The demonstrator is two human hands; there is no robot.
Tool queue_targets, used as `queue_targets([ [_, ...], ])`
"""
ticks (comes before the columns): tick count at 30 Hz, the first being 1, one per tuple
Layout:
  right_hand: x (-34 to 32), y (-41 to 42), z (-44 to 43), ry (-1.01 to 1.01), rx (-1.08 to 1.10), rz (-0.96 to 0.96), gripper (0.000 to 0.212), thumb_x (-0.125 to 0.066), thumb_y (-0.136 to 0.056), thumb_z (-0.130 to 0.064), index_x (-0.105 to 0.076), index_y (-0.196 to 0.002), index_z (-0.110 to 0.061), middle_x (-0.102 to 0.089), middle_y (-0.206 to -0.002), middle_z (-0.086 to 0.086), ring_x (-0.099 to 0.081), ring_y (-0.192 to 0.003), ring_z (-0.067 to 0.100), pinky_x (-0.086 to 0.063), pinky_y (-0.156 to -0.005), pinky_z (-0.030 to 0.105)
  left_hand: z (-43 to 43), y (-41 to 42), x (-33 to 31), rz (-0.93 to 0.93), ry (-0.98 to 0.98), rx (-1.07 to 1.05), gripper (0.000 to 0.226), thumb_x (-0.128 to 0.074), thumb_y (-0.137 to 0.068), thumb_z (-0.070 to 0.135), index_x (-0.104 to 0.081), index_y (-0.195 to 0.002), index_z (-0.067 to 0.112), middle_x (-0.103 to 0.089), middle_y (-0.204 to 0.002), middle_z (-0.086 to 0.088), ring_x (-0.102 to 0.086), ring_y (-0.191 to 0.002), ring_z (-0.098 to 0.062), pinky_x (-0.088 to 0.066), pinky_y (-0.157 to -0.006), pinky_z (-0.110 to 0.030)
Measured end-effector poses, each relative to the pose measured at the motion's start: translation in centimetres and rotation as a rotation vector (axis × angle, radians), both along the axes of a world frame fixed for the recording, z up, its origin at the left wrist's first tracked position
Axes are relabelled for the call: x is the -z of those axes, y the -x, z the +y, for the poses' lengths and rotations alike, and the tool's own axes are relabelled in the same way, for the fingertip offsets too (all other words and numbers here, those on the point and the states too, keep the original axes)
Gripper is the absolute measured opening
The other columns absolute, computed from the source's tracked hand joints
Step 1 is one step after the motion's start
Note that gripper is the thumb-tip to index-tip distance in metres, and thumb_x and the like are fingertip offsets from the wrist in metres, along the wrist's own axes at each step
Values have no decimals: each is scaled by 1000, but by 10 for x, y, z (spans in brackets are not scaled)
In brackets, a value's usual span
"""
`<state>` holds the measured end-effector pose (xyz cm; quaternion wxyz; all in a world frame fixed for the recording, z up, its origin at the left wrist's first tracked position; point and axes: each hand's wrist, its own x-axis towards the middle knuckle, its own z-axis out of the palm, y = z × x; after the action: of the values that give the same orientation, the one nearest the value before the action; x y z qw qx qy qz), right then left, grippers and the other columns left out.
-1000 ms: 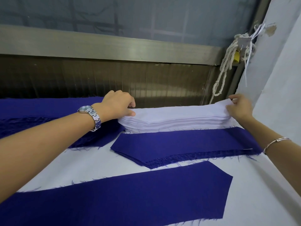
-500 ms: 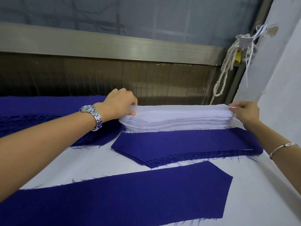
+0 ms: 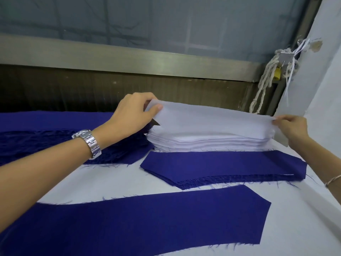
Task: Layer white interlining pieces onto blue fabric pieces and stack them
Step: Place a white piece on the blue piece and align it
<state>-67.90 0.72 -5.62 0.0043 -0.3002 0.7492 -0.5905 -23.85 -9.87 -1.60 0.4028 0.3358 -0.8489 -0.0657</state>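
White thin interlining sheet (image 3: 212, 119) hung above the white interlining stack (image 3: 203, 143) at the tabletop's (image 3: 304, 228) far edge, left hand (image 3: 132, 113) and right hand (image 3: 293, 127) each with a pinching grip on one end. Probably the pickup step; next it needed laying squarely on the long blue fabric piece (image 3: 147, 218) nearer.

A fabric stack (image 3: 221, 167) is laid just in front of the interlining stack (image 3: 206, 143), with a single fabric piece (image 3: 138, 224) nearer still on the table (image 3: 304, 228). A fabric pile (image 3: 55, 143) is set to its left, and one interlining sheet (image 3: 212, 121) is held above it at both ends.
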Motion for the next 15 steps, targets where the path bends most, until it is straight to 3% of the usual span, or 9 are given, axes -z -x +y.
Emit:
queue_targets([
  [5, -18, -30, 12, -48, -96, 16, 9, -63, -91, -4, -72, -91, -6, -62, -96, 11, -53, -86, 22, -43, -74, 27, 11, -40, 5, 63, -139, -2, 27, -56, -100, 35, -67, -97, 10, -73, -85, -13, -69, -82, -30, -55, -81, -50],
  [7, -25, -43, 16, -73, -127, 3, 8, -66, -91, -6, -69, -85, -10, -61, -97, 10, -53, -90, 24, -42, -75, 30, 15, -59, 9, 84, -200, 4, 22, -57, -99, 34, -69, -99, 15, -75, -84, -7, -71, -83, -24, -56, -81, -47],
  [9, -31, -57, 20, -101, -154, -35, 1, -69, -90, -9, -69, -90, -9, -61, -103, 13, -55, -92, 25, -43, -75, 32, 19, -79, 15, 130, -273, 7, 17, -59, -98, 32, -70, -100, 21, -76, -78, 4, -71, -76, -7, -54, -74, -32],
  [11, -34, -69, 23, -142, -201, -56, 12, -72, -88, -11, -70, -97, -4, -61, -102, 15, -56, -87, 24, -47, -75, 31, 24, -100, 21, 163, -345, -14, 16, -60, -96, 34, -71, -100, 23, -75, -74, 10, -69, -74, 2, -50, -79, -24],
  [13, -37, -83, 25, -182, -248, -67, 22, -73, -87, -11, -70, -105, 1, -61, -101, 18, -57, -83, 24, -49, -77, 33, 28, -122, 29, 186, -433, -92, 23, -62, -93, 39, -71, -101, 20, -74, -67, 6, -66, -75, 9, -43, -92, -26],
  [15, -38, -98, 30, -213, -322, -102, 25, -73, -87, -8, -69, -108, 5, -60, -95, 18, -55, -74, 22, -49, -70, 31, 32, -143, 35, 224, -559, -156, 29, -65, -90, 44, -72, -105, 20, -75, -71, 7, -66, -77, 5, -37, -99, -31],
])
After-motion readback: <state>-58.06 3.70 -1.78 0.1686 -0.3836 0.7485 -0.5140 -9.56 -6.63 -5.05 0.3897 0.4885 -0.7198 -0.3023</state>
